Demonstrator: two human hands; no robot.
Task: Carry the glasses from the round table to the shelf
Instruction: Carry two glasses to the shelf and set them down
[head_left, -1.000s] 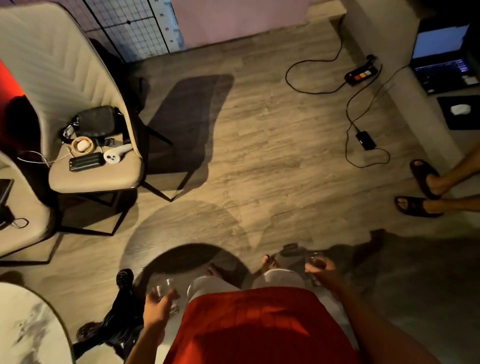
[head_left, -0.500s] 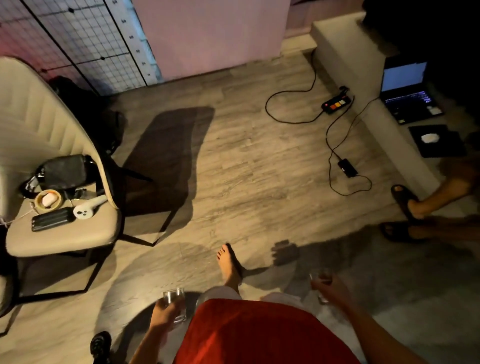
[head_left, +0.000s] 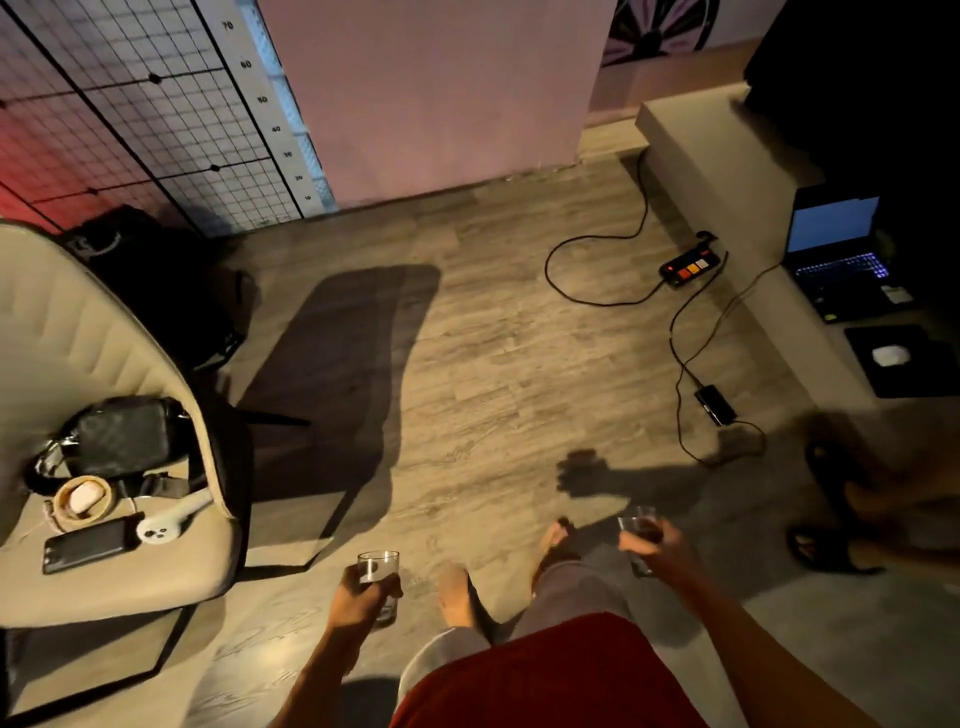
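Observation:
I hold a clear drinking glass in each hand at waist height over the wooden floor. My left hand is wrapped around the left glass, which stands upright with its rim showing above my fingers. My right hand grips the right glass, slightly blurred, with only its upper part visible. The round table and the shelf are both out of view.
A beige chair at left carries a black bag, a phone and small items. A power strip and cables lie on the floor at right. A laptop sits on a ledge. Another person's sandalled feet are at far right.
My view has swung up and forward across the floor. The round table has left the frame and the chair has slid lower left. Both hands still hold their glasses.

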